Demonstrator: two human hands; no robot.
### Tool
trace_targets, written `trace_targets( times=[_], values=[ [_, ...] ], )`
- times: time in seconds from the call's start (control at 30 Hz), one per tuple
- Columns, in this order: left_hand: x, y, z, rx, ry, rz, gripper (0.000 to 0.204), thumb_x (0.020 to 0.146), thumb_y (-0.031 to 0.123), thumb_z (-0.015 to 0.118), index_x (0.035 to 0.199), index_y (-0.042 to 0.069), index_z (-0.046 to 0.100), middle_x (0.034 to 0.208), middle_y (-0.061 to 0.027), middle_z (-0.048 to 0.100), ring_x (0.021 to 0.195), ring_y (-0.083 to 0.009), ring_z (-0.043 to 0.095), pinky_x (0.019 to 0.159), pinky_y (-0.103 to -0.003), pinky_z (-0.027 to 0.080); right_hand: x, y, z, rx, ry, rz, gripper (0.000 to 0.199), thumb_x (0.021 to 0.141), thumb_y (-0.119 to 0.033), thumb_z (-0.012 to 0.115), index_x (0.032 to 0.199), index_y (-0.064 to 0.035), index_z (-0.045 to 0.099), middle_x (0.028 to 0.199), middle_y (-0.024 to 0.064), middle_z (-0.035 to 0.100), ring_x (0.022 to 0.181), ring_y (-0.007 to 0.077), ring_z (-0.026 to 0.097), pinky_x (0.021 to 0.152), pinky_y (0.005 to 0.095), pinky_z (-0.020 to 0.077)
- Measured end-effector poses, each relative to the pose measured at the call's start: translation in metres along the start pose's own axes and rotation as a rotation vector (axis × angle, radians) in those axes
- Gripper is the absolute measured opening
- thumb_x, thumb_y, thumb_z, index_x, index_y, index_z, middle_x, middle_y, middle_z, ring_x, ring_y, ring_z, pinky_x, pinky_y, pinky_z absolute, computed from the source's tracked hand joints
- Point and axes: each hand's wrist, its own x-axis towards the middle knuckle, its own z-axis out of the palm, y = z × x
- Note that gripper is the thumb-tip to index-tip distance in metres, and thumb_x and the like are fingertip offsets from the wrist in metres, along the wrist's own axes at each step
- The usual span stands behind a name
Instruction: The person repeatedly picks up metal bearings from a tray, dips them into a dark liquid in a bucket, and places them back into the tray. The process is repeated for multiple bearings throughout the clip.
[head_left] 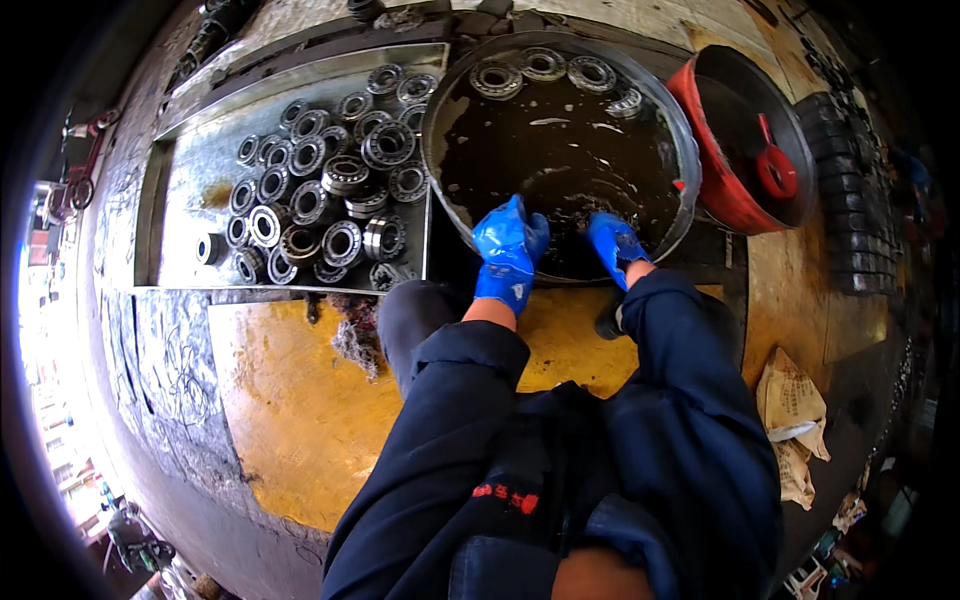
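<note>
Reaching over murky liquid point(520, 160), left hand point(510, 242) curled, right hand point(616, 242) partly hidden, cannot tell what either grips

This is a workshop, a greasy one where machine parts get handled. A round metal tub point(684, 130) holds dark, murky liquid, with metal rings point(497, 93) along its far side. Left of the tub, a metal tray point(185, 240) carries a heap of steel bearings point(345, 180). Right of the tub stands a red-sided basin point(700, 190), and beyond that, stacked black parts point(855, 200). Nearer than the tub, to its left, a dirty rag point(357, 345) lies on a stained yellow sheet point(290, 400).
</note>
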Motion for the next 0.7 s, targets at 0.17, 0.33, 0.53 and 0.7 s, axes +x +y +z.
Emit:
trace_targets(
  times=[0.17, 0.33, 0.53, 0.7],
  values=[
    [-0.001, 0.006, -0.004, -0.015, -0.04, 0.004, 0.048, 0.085, 0.036, 0.069, 0.121, 0.005, 0.069, 0.101, -0.0184, 0.075, 0.096, -0.0357, 0.072, 0.088, -0.045, 0.057, 0.014, -0.034, -0.022, -0.161, -0.205, 0.06, 0.03, 0.093, -0.024, 0.061, 0.115, -0.0086, 0.076, 0.117, 0.0198, 0.072, 0.11, 0.0392, 0.068, 0.091, 0.0446, 0.0554],
    [0.002, 0.009, -0.005, 0.007, -0.064, -0.019, 0.047, 0.085, 0.036, 0.068, 0.12, 0.005, 0.07, 0.099, -0.0174, 0.076, 0.095, -0.0351, 0.073, 0.086, -0.044, 0.057, 0.031, -0.066, -0.02, -0.614, -0.463, -0.242, 0.033, 0.093, -0.025, 0.066, 0.123, -0.0153, 0.073, 0.119, 0.0183, 0.071, 0.111, 0.0385, 0.068, 0.094, 0.0472, 0.0546],
    [0.0, 0.005, -0.009, -0.025, -0.032, 0.0, 0.046, 0.085, 0.036, 0.067, 0.119, 0.005, 0.069, 0.095, -0.0164, 0.075, 0.092, -0.0345, 0.072, 0.084, -0.045, 0.057, -0.014, -0.014, -0.019, 0.118, -0.035, 0.021, 0.031, 0.091, -0.026, 0.069, 0.117, -0.0106, 0.074, 0.117, 0.0231, 0.069, 0.107, 0.0403, 0.068, 0.089, 0.0448, 0.055],
    [-0.001, 0.001, -0.012, 0.018, -0.081, -0.044, 0.046, 0.086, 0.036, 0.067, 0.12, 0.006, 0.069, 0.097, -0.0162, 0.075, 0.093, -0.0343, 0.072, 0.084, -0.045, 0.057, 0.004, -0.065, -0.043, -0.386, -0.31, 0.082, 0.032, 0.096, -0.027, 0.061, 0.123, -0.014, 0.074, 0.127, 0.0142, 0.07, 0.111, 0.0327, 0.07, 0.089, 0.0432, 0.0559]
  ],
)
